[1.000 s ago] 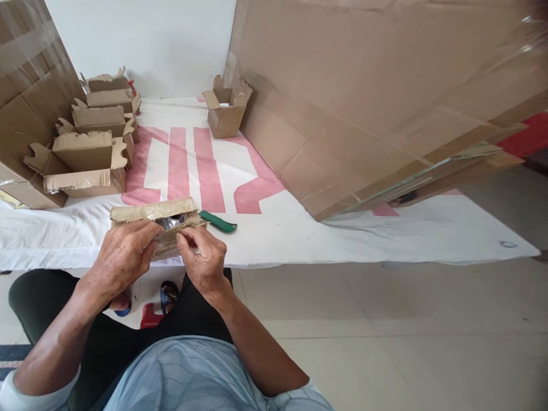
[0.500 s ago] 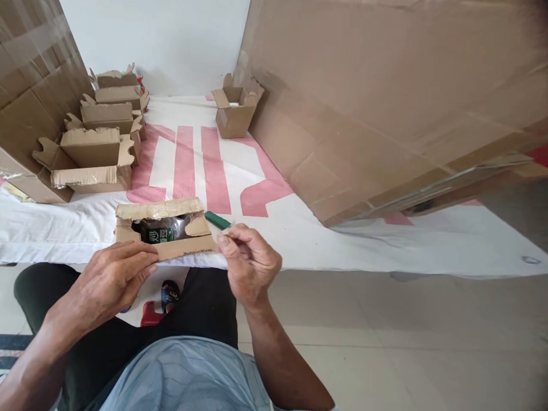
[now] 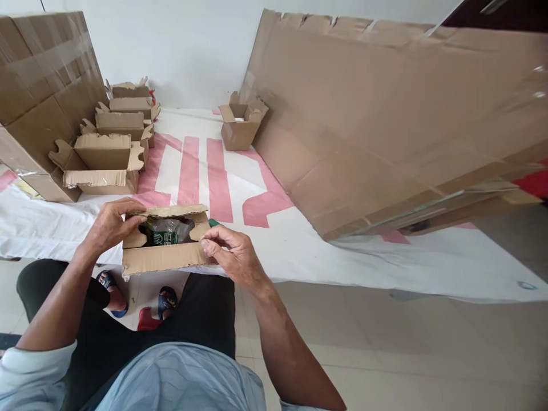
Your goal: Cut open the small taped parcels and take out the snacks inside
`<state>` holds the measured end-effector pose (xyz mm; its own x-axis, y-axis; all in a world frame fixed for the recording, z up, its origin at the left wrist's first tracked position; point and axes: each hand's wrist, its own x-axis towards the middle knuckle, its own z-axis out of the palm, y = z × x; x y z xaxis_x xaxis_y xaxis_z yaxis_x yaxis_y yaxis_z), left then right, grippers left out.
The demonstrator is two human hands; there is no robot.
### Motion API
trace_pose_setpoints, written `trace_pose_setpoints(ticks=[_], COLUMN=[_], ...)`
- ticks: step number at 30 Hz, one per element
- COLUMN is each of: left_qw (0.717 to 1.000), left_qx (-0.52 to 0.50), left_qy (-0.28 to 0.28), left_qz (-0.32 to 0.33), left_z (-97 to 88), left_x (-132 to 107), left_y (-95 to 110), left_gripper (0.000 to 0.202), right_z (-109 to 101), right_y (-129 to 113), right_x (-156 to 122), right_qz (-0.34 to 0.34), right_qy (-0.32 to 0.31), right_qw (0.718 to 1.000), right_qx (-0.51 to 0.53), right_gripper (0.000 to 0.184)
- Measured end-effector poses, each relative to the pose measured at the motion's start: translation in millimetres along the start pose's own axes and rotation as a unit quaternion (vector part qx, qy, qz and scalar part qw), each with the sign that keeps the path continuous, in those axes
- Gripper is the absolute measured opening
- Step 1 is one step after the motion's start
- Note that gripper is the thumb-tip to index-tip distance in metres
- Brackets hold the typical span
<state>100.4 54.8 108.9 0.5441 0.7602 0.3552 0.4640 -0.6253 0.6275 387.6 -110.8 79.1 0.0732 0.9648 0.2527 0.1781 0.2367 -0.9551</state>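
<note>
Before me at the table's front edge sits a small cardboard box (image 3: 165, 261) with its top flaps partly spread. Inside lies a clear plastic-wrapped item (image 3: 171, 232) with a green label bearing white characters. My left hand (image 3: 115, 224) grips the box's far left corner, thumb on the end flap and fingers at the back flap. At the right end, my right hand (image 3: 233, 251) pinches the flap edge between thumb and fingers. A green object (image 3: 213, 222) shows just behind the right fingers, mostly hidden.
Several open cardboard boxes (image 3: 103, 181) stand in a row at the left beside a tall carton (image 3: 51, 103). A small open box (image 3: 238, 134) stands further back. A large cardboard sheet (image 3: 377, 125) leans across the right. White cloth with pink markings covers the table (image 3: 265, 251).
My left hand has moved from the near flap up to the box's far left corner. The right hand has moved slightly left onto the box end. The near flap now hangs lower outward.
</note>
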Motion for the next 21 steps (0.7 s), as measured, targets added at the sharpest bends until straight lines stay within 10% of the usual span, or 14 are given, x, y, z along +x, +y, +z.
trace_pose_setpoints(ticks=[15,21], left_qw=[0.934,0.93], left_qx=[-0.281,-0.291], left_qy=[0.167,0.175], left_qz=[-0.142,-0.144], left_z=[41.7,47.5], left_x=[6.9,8.5], left_y=[-19.8,-19.9], left_gripper=[0.036,0.033], right_z=[5.5,15.8], right_y=[-14.6,-27.9], right_x=[74.3,117.3], right_qz=[-0.057,-0.14], right_qy=[-0.05,-0.093], right_qw=[0.996,0.953], right_qx=[-0.056,-0.254], right_gripper=[0.015,0.012])
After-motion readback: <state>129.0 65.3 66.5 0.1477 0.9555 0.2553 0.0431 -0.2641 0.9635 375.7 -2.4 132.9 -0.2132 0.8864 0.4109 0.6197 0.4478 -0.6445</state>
